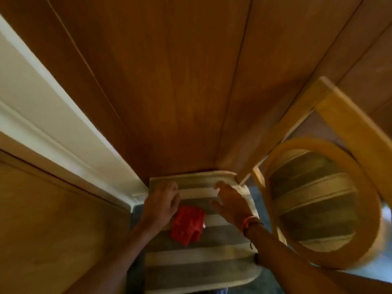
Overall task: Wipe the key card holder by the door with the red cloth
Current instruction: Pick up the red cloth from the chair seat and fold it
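Cloth (187, 225), red and crumpled, lies on the striped cushion (203, 254) at 5 o'clock of my left hand (161, 205); both hands' fingers (220, 185) are loosely spread and empty, so I should pinch it first; no card holder visible.

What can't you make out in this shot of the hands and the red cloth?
- Key card holder: not in the head view; only wood panelling ahead.
- Left hand: whether it touches the red cloth is unclear; blurred.
- Right hand: motion blur hides whether it rests on the striped cushion.
- Chair: cut off by the right edge.
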